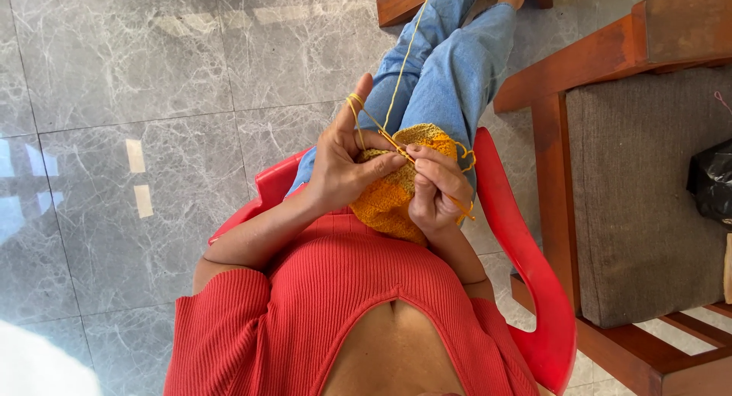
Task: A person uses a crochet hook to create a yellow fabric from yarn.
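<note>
A yellow-orange crocheted piece point(389, 202) rests in my lap. My left hand point(347, 163) pinches its upper edge between thumb and fingers, with yellow yarn point(400, 72) wrapped over the raised index finger and running up across my jeans. My right hand point(436, 190) is closed on a thin orange crochet hook point(457, 205), whose tip points into the work near my left thumb. The two hands nearly touch over the piece.
I sit on a red plastic chair point(534, 289) on a grey marble floor point(137, 137). A wooden armchair with a grey cushion point(640, 198) stands close on the right, a black bag point(713, 182) lying on it. My legs in blue jeans point(450, 68) stretch forward.
</note>
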